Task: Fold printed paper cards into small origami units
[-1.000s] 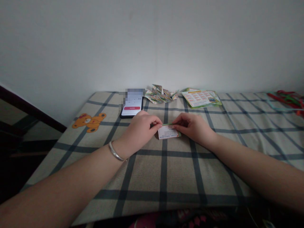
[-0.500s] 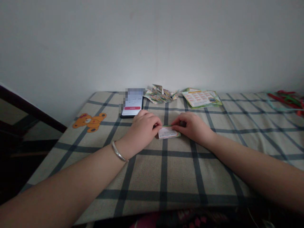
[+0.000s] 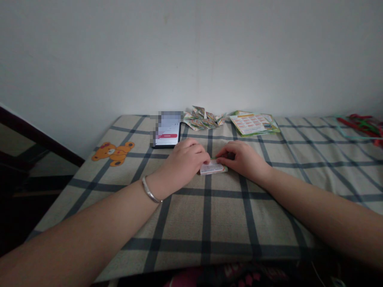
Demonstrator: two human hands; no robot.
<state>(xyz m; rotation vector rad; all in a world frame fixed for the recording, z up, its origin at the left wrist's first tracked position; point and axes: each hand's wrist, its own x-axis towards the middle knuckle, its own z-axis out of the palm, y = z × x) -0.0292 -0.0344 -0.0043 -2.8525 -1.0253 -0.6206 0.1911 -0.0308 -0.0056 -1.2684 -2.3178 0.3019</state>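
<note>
A small folded printed paper (image 3: 213, 168) lies on the checked cloth (image 3: 209, 215) in the middle. My left hand (image 3: 187, 159), with a silver bangle at the wrist, has its fingers curled and pressed on the paper's left end. My right hand (image 3: 242, 158) pinches the paper's right upper edge with closed fingers. Both hands rest on the cloth and hold the paper flat between them.
A phone (image 3: 166, 134) with a lit screen lies behind my left hand. A heap of folded paper pieces (image 3: 203, 118) and a stack of printed leaflets (image 3: 253, 123) sit by the wall. Red and green cords (image 3: 363, 124) lie at far right. A bear print (image 3: 113, 152) marks the cloth at left.
The paper has been folded down lower and narrower. My left hand has slid right over its left end; my right hand has stayed almost in place.
</note>
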